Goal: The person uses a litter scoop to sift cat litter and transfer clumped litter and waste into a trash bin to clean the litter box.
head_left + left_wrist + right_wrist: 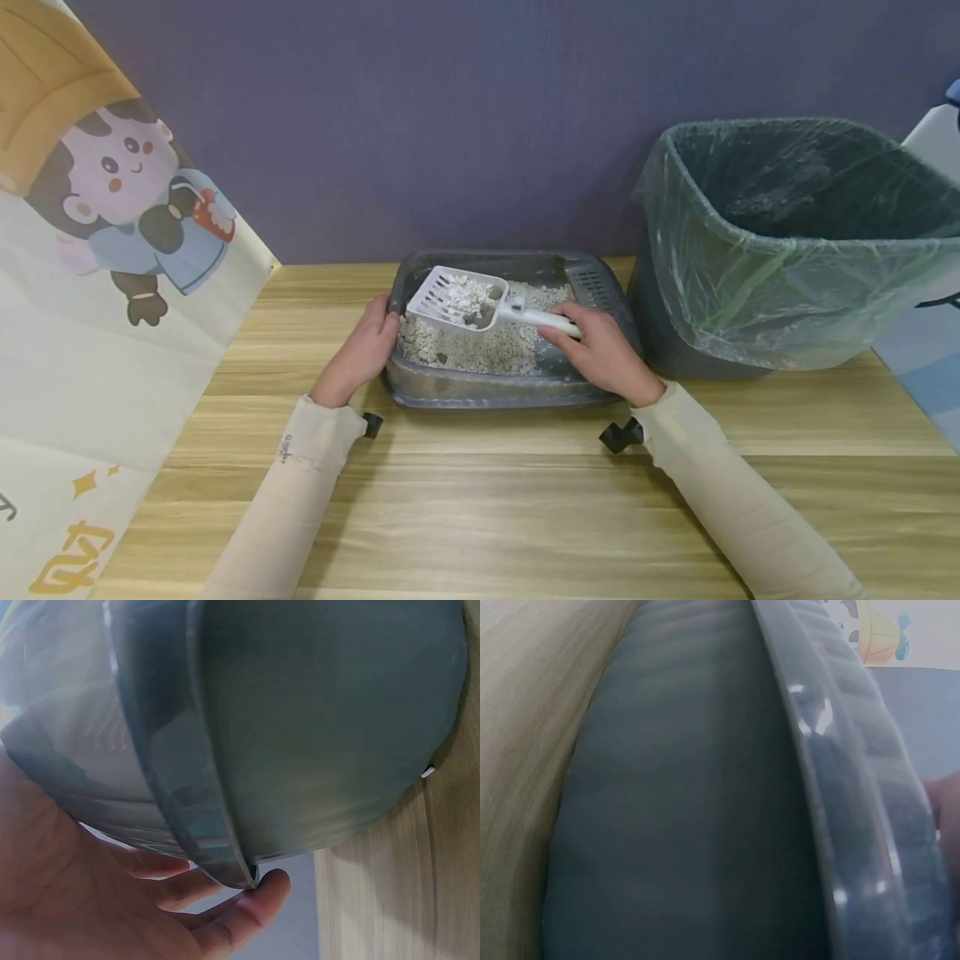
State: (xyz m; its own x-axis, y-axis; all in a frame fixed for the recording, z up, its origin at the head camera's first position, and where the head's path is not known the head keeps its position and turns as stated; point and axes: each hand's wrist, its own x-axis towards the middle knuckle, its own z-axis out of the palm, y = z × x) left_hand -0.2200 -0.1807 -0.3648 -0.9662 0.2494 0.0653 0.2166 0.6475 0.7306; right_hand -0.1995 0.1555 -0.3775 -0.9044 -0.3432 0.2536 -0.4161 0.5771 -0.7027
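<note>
A grey litter tray (480, 392) stands on the wooden table, pale granular litter (487, 354) spread inside. My left hand (366, 346) holds the tray's left rim; in the left wrist view its fingers (247, 919) lie against the rim's outer edge. With my right hand (600, 346) I grip the white handle of a slotted litter scoop (528, 316), held roughly level over the litter. Pale granules and darker clumps (474, 317) lie in the scoop's basket. In the right wrist view the tray's outer wall (682, 787) covers most of the scene, and the scoop is hidden.
Right of the tray stands a dark bin (678, 333) lined with a clear plastic bag (750, 292). A purple wall (420, 125) rises behind, and a cartoon-printed panel (67, 350) borders the table (480, 517) on the left.
</note>
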